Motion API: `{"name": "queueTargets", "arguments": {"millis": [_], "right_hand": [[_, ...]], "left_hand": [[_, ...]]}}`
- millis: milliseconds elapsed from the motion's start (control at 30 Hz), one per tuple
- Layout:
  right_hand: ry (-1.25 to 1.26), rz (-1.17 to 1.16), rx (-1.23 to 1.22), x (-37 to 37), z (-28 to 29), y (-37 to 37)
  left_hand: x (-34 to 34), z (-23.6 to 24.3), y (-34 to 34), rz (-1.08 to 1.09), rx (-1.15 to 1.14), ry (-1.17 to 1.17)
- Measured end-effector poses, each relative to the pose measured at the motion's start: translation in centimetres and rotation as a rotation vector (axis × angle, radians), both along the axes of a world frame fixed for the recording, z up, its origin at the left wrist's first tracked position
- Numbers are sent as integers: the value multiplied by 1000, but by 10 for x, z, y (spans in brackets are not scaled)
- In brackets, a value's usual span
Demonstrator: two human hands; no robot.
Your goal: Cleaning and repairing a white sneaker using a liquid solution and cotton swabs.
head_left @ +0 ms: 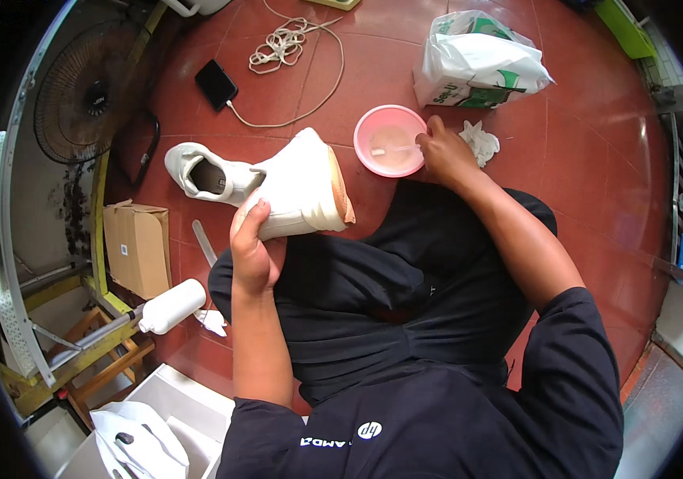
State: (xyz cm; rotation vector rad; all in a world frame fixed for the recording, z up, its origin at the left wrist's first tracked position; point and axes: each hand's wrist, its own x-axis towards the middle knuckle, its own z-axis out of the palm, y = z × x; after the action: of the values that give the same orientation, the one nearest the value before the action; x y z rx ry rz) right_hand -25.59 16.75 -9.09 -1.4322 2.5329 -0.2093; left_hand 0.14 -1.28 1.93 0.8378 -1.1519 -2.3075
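Note:
My left hand (258,251) grips a white shoe (294,188) with a tan edge on its sole, held up on its side above my lap. My right hand (445,148) is at the right rim of a pink bowl (392,118), closed on a thin pale stick, apparently a small brush, whose end sits in cloudy liquid in the bowl. A second white shoe (194,169) lies on the floor left of the held one. A crumpled white tissue (481,140) lies just right of my right hand.
A black phone (215,84) on a white cable (294,40) and a white-green plastic bag (477,60) lie on the red floor (573,160). At left are a fan (70,96), cardboard box (134,251), white bottle (172,306) and white box (198,407). Shelves line the right.

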Motion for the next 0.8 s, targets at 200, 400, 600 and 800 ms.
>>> {"name": "queueTargets", "arguments": {"millis": [200, 400, 600, 800], "right_hand": [[87, 13, -272, -1, -1, 4], [202, 18, -389, -1, 2, 5], [207, -110, -432, -10, -10, 5], [249, -82, -279, -9, -9, 3]], "left_hand": [[6, 5, -9, -95, 97, -13], [16, 4, -2, -276, 181, -54], [11, 5, 11, -325, 172, -96], [9, 3, 6, -290, 215, -14]]}}
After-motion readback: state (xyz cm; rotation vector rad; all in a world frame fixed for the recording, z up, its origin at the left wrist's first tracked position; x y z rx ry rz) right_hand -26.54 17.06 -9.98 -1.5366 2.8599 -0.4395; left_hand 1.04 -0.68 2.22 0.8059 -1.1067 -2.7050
